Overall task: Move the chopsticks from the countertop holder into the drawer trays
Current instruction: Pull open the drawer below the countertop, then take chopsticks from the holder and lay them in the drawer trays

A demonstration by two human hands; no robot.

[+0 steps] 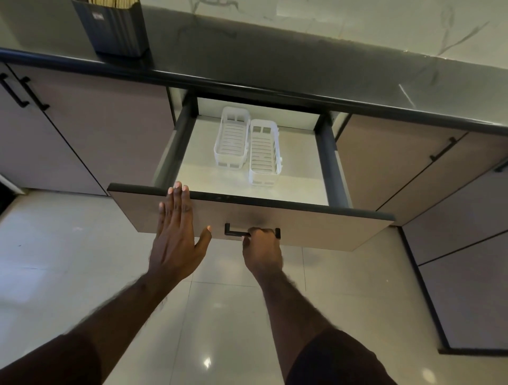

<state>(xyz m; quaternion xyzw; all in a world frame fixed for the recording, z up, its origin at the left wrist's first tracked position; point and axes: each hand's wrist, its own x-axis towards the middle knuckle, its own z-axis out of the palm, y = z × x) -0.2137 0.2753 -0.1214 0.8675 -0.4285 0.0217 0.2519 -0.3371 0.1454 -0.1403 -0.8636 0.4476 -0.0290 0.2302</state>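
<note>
The drawer [302,222] stands pulled out below the black countertop [247,66]. Two empty white slatted trays lie side by side inside it, the left tray [232,143] and the right tray [264,154]. A dark ribbed holder [115,30] with pale chopsticks [115,2] stands on the countertop at the far left, cut off by the top edge. My right hand [262,247] is closed around the drawer's black handle [233,230]. My left hand [177,233] is flat with fingers spread, its fingertips at the drawer front's top edge.
Brown cabinet doors with black bar handles [33,93] flank the drawer on both sides. More cabinet fronts [461,274] run down the right. A marble backsplash rises behind the countertop. Glossy pale floor tiles lie below my arms.
</note>
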